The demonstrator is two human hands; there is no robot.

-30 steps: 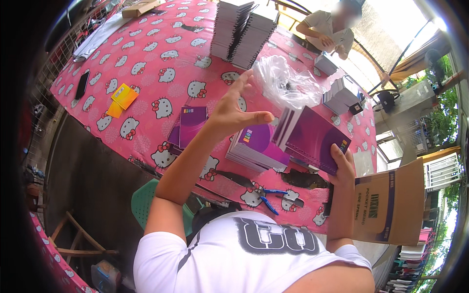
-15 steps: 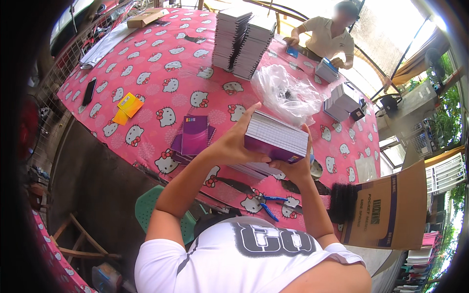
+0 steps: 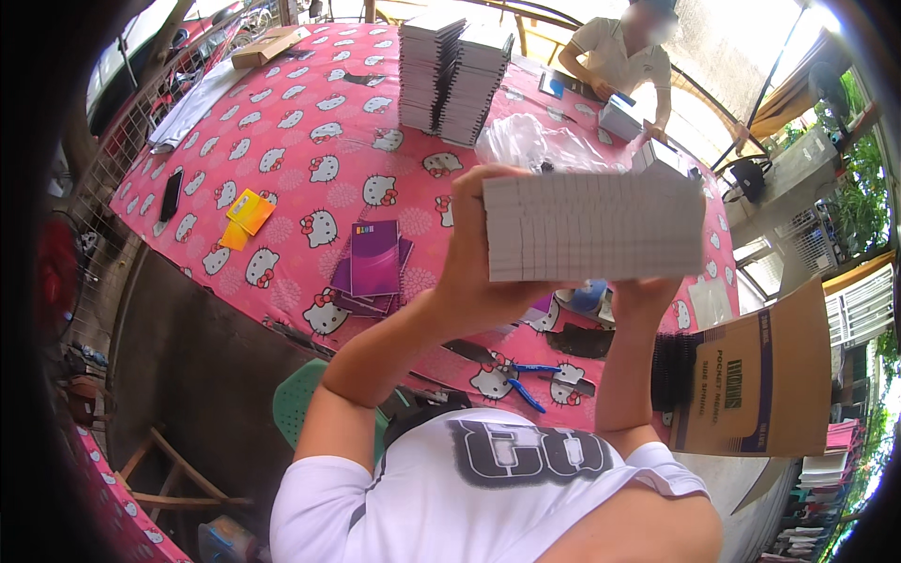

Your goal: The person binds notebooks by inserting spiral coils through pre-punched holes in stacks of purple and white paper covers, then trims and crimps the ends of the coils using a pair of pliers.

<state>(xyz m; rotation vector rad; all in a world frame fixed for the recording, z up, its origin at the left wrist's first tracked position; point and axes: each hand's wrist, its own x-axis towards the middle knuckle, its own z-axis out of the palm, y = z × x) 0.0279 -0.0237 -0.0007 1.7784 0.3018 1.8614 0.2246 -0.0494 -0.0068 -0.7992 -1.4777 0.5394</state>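
Holds a thick stack of notebooks (image 3: 596, 228) up over the table (image 3: 282, 103), with page edges facing the camera. Clasps the left end with the left hand (image 3: 469, 265), fingers bent around it. Touches the underside toward the right end with the right hand (image 3: 648, 295), but cannot tell the bend of those mostly hidden fingers. Has pliers (image 3: 533, 368) lying nearer the body, purple notebooks (image 3: 375, 261) to the left, a carton (image 3: 751, 385) to the right.
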